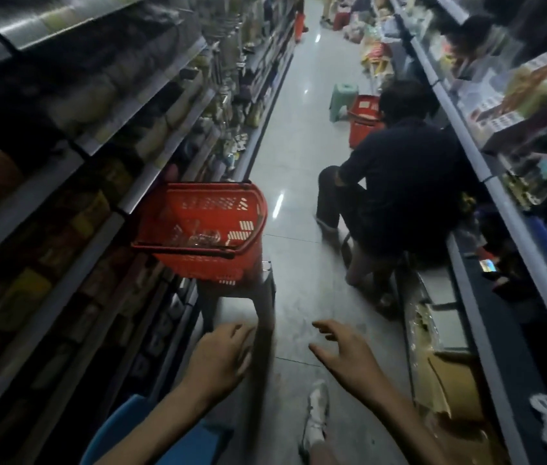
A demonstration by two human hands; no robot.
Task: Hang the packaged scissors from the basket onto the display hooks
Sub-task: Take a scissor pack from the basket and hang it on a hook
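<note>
Blur and dim light leave the packages in the red basket, ahead of the left hand, as mere clear glints. It sits on a stool. Both that hand and the right hand have fingers spread, holding nothing; shelf goods are unreadable.

The aisle is dim overall, and the shelving on the left sinks almost to black near the frame's edge. The brightest area is the glossy floor, which carries small white glints of ceiling light running down its length. Motion blur smears the goods on both sides, worst on the upper right shelves. Wide-angle distortion bends the shelf edges and fans them outward toward the corners. The red basket stays fairly sharp; the packages inside it are too murky to make out.
</note>
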